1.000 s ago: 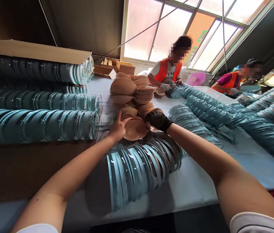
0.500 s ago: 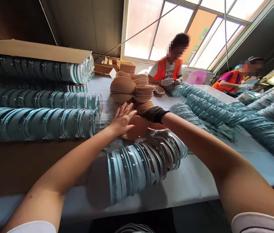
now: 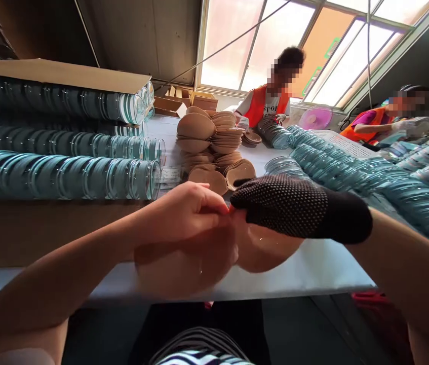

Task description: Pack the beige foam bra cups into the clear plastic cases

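A skin-coloured stick-on bra (image 3: 184, 268) hangs in front of me over the table's near side, its two glossy cups side by side. My bare left hand (image 3: 186, 210) is closed on its upper middle part, above the left cup. Fingers of my right hand (image 3: 282, 205), in a black dotted glove, are closed at the same middle join, above the right cup. The fingertips of both hands nearly meet there; the join itself is mostly hidden. Just beyond my hands stand stacked bras (image 3: 195, 126) of the same colour, several layers high.
Long rows of clear plastic cases (image 3: 66, 175) lie at the left on brown cardboard (image 3: 47, 228). More clear cases (image 3: 336, 162) spread over the right side of the white table (image 3: 336, 268). Across it, two people in orange vests (image 3: 260, 106) handle cases. A pink fan (image 3: 315, 118) stands behind.
Both hands have drawn back from the stacks towards me, bringing a bra with them. My left hand has closed from spread fingers. The near row of clear cases is now out of sight.
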`<state>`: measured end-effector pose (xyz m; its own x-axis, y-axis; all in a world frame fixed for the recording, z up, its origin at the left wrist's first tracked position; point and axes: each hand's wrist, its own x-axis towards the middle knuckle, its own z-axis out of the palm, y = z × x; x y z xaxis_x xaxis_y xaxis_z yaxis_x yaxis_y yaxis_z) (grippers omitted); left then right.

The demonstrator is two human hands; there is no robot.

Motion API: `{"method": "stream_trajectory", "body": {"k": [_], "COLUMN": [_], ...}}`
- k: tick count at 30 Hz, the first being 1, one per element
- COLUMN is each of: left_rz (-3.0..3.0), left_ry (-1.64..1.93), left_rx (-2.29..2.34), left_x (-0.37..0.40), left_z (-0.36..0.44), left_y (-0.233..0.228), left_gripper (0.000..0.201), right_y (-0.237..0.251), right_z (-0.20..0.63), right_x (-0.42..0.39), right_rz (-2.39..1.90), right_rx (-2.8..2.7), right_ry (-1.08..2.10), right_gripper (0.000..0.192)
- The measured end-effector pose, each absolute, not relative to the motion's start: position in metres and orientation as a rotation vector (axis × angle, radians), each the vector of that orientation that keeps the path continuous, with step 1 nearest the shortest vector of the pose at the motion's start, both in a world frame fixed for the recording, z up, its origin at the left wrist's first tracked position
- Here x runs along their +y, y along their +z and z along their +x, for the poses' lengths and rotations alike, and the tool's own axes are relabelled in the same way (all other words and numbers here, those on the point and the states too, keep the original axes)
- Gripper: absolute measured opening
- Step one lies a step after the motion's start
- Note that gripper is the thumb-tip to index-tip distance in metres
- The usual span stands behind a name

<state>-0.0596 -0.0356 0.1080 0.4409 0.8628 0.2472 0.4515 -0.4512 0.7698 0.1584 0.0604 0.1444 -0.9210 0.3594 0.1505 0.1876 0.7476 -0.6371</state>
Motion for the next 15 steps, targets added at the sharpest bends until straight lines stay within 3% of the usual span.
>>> {"method": "stream_trajectory", "body": {"k": [3,8,15], "left_rz": [2.134,2.053,2.061], "left_ry": [0.684,0.622,0.551], "left_rx": [1.137,1.14,1.229], "left_x": [-0.057,-0.071,-0.075], "left_z": [-0.061,-0.061,-0.055], "left_y": [0.104,0.085,0.072], "left_gripper": [0.019,0.019,0.018], "right_y": [0.117,0.078,0.054], "right_z": [0.153,0.148,0.147], "right_x": [0.039,0.015,-0.003], "right_rz": [-0.236,-0.318,-0.3], "right_rx": [-2.758,-2.647,-2.6], "right_ry": [1.085,1.23,0.828], "right_gripper": [0.026,0.024,0.025]}}
